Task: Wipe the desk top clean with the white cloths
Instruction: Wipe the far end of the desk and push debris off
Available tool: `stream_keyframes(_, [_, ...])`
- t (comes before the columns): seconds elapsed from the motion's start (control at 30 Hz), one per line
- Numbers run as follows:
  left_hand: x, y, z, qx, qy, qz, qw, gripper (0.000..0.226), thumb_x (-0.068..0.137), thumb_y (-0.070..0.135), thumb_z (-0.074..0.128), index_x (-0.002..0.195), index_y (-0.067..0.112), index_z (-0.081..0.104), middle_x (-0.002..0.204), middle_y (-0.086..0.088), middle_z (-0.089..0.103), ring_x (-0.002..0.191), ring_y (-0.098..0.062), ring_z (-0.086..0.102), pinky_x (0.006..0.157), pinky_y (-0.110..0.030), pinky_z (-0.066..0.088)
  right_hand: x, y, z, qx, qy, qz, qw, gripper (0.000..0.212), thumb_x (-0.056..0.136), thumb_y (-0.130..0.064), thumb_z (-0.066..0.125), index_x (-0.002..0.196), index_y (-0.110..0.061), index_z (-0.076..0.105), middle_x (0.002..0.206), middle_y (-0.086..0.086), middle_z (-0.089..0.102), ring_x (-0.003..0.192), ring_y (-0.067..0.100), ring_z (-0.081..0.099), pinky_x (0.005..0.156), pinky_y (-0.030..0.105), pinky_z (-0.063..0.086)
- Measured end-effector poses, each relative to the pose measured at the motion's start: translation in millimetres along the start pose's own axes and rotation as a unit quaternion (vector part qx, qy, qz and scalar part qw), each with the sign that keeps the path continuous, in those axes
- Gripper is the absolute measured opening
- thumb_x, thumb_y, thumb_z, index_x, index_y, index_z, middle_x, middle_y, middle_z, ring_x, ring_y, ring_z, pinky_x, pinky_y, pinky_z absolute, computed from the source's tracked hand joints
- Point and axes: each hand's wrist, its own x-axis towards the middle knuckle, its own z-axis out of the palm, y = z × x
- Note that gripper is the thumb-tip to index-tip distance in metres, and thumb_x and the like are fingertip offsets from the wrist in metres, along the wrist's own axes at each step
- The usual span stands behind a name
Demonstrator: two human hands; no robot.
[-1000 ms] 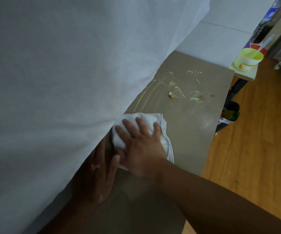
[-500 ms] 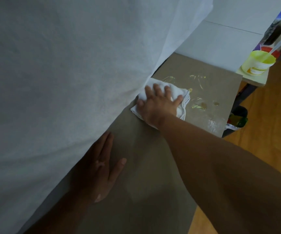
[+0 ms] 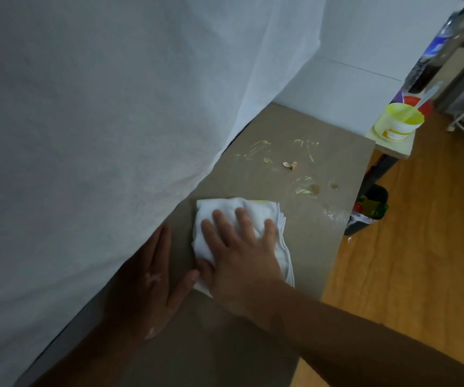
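- Folded white cloth [image 3: 253,209], head view: lies on the grey-brown bench [image 3: 323,247] under the right hand [image 3: 242,258], which presses it flat with fingers spread.
- Left hand [image 3: 152,283]: flat on the bench just beside the cloth, fingers straight.
- Yellow smears [image 3: 304,189] and a pale crumb [image 3: 289,164] lie beyond the cloth. The right hand is nearer, so the next stroke probably goes forward.

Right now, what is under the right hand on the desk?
A folded white cloth, pressed on the desk top by the right hand with straight fingers. Whether dirt lies beneath the cloth cannot be seen: it is covered.
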Motion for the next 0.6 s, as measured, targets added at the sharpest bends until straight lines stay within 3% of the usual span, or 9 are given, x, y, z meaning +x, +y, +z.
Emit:
stream_keyframes(0.07, [5.5, -0.3, 4.0, 0.013, -0.023, -0.006, 1.000, 0.088, 0.103, 0.068, 0.028, 0.157, -0.001, 0.032, 0.163, -0.022, 0.035, 0.147, -0.040, 0.041, 0.114, -0.057, 0.042, 9.1, 9.4, 0.7, 0.005, 0.004, -0.026, 1.000, 0.077, 0.096, -0.066, 0.030, 0.154, -0.019, 0.044, 0.164, 0.009, 0.038, 0.154, 0.043, 0.025, 0.114, 0.077, 0.012])
stream_keyframes(0.13, [11.8, -0.7, 8.5, 0.047, -0.069, 0.012, 0.996, 0.085, 0.104, 0.066, 0.028, 0.157, 0.000, 0.033, 0.166, -0.022, 0.028, 0.152, -0.038, 0.033, 0.118, -0.056, 0.036, 24.9, 19.7, -3.9, 0.015, 0.005, -0.036, 0.999, 0.076, 0.099, -0.066, 0.026, 0.160, -0.022, 0.033, 0.170, 0.007, 0.025, 0.158, 0.038, 0.012, 0.118, 0.072, 0.002])
stream_keyframes(0.23, [28.5, 7.8, 13.1, 0.076, -0.094, 0.022, 0.992, 0.084, 0.102, 0.066, 0.027, 0.155, 0.001, 0.039, 0.165, -0.023, 0.031, 0.151, -0.036, 0.034, 0.123, -0.050, 0.029, 62.1, 39.4, -10.6, 0.013, 0.001, -0.002, 1.000, 0.073, 0.102, -0.064, 0.024, 0.164, -0.027, 0.018, 0.174, 0.002, 0.008, 0.160, 0.032, -0.002, 0.120, 0.068, -0.002])
stream_keyframes(0.37, [53.8, 27.8, 12.1, 0.080, -0.092, -0.004, 0.993, 0.093, 0.098, 0.073, 0.023, 0.154, 0.000, 0.039, 0.159, -0.020, 0.041, 0.144, -0.038, 0.044, 0.118, -0.046, 0.028, 123.3, 70.9, -17.9, 0.014, 0.008, 0.062, 0.998, 0.074, 0.100, -0.067, 0.021, 0.164, -0.030, 0.015, 0.174, -0.001, 0.006, 0.159, 0.031, -0.002, 0.120, 0.070, 0.001])
stream_keyframes(0.6, [75.8, 37.1, 22.4, 0.096, -0.116, 0.008, 0.989, 0.097, 0.096, 0.076, 0.020, 0.158, 0.003, 0.031, 0.166, -0.017, 0.030, 0.154, -0.034, 0.029, 0.121, -0.052, 0.029, 192.6, 124.1, -30.9, 0.036, 0.021, 0.187, 0.982, 0.076, 0.097, -0.068, 0.024, 0.162, -0.029, 0.018, 0.173, -0.001, 0.009, 0.158, 0.034, 0.001, 0.118, 0.072, 0.002])
